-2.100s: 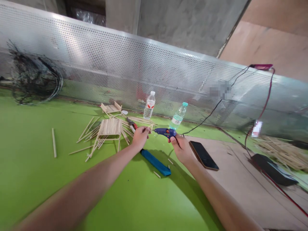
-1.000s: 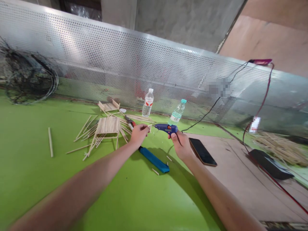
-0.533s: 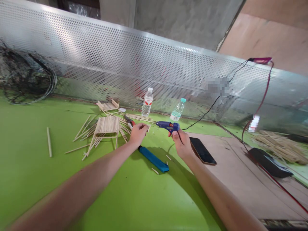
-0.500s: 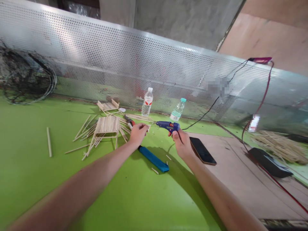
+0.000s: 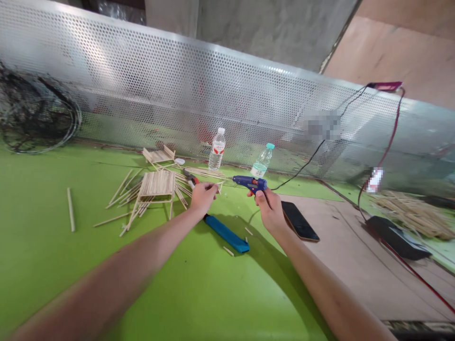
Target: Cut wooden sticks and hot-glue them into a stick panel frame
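Observation:
My left hand (image 5: 202, 196) pinches a short wooden stick (image 5: 217, 185) above the green table (image 5: 53, 265). My right hand (image 5: 269, 208) grips a blue glue gun (image 5: 249, 182), its nozzle pointing left toward the stick's tip, a small gap apart. A small frame of glued sticks (image 5: 157, 184) stands just left of my left hand among loose sticks (image 5: 122, 192). A second small stick frame (image 5: 159, 155) sits farther back.
Red-handled cutters (image 5: 192, 178), a blue flat bar (image 5: 225, 233), two water bottles (image 5: 217, 148) (image 5: 262, 161), a black phone (image 5: 299, 221), a black box with cables (image 5: 394, 236), a stick pile (image 5: 412, 215) at right, tangled wire (image 5: 31, 113) at left, perforated metal panel (image 5: 142, 94) behind.
The glue gun has drifted slightly right and up, away from the stick; my left hand keeps its pinch. The view has shifted a little.

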`<state>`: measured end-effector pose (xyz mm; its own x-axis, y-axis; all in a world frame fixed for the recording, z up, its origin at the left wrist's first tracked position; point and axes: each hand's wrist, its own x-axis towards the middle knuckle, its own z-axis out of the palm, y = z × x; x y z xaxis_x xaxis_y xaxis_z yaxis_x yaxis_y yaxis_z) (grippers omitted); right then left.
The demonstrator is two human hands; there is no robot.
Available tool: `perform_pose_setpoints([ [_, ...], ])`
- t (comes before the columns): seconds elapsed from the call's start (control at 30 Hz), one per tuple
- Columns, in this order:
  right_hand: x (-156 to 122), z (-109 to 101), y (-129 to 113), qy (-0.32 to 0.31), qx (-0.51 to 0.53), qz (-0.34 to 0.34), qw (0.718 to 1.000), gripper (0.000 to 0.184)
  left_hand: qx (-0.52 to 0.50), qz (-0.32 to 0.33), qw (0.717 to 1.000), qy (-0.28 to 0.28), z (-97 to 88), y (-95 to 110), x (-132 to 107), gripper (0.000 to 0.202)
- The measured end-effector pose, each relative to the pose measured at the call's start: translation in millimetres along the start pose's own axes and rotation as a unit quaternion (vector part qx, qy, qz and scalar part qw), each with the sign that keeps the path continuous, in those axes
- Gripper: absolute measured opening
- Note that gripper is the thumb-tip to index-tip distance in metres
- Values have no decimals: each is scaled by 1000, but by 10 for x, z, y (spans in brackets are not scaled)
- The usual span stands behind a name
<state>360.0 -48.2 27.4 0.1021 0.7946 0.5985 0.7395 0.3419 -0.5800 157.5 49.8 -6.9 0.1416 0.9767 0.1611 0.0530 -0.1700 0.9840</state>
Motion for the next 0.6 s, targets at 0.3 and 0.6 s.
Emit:
perform_pose_setpoints([
  [0.3, 19, 12, -56, -19, -18, 10, 1000, 38, -6, 0, 1000, 3, 7, 26, -2, 23],
  [0.6, 60, 37, -52, -37, -114, 43, 992, 39, -20, 18, 1000, -5, 25, -75, 53, 26],
])
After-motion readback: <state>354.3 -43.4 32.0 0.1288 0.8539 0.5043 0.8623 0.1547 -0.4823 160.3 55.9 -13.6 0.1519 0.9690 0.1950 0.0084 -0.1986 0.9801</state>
